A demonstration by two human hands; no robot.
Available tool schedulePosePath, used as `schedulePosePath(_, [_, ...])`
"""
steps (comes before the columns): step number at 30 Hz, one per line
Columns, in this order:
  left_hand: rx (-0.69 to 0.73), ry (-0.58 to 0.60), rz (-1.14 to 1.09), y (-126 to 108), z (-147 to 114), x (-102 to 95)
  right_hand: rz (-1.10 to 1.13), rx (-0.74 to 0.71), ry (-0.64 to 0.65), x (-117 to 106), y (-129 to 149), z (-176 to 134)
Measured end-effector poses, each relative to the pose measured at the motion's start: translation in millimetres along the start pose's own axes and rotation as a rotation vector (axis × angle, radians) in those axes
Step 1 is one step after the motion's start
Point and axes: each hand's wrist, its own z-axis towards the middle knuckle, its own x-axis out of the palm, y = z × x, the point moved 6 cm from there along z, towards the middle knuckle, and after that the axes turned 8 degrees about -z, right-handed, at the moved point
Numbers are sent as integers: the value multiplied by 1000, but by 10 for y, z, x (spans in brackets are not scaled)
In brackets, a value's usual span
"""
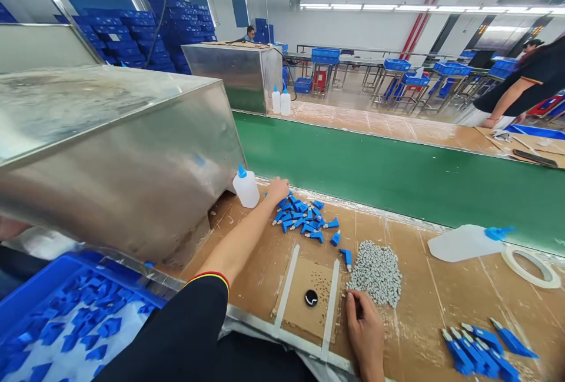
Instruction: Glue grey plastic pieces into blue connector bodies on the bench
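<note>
My left hand (278, 189) reaches out to the far left edge of a heap of small blue plastic parts (304, 215) with pale tips. Its fingers bend down into the heap and the fingertips are hidden. Near the front edge of the table rests my right hand (366, 330), its thumb and forefinger curled together beside a pile of small grey pellets (376, 271). Whatever those fingers pinch is too small to make out. Between the hands lies a cardboard pad (300, 294) taped down with white strips, bearing a black round piece (311, 298) and tiny dark specks.
A white squeeze bottle (246, 189) stands by the metal housing (132, 176); another bottle (463, 243) lies near a tape roll (529, 268). Several blue parts (479, 349) sit front right. A green conveyor belt (375, 161) runs behind. A blue bin (66, 264) is at left.
</note>
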Motion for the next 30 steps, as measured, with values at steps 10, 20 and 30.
schedulePosePath(10, [311, 98, -606, 106, -775, -227, -1, -18, -20, -55, 70, 7])
schedulePosePath(20, [354, 95, -822, 891, -2101, 158, -3, -60, -55, -94, 149, -58])
schedulePosePath(30, [424, 40, -573, 1103, -2324, 191, -92, -44, -52, -173, 174, -127])
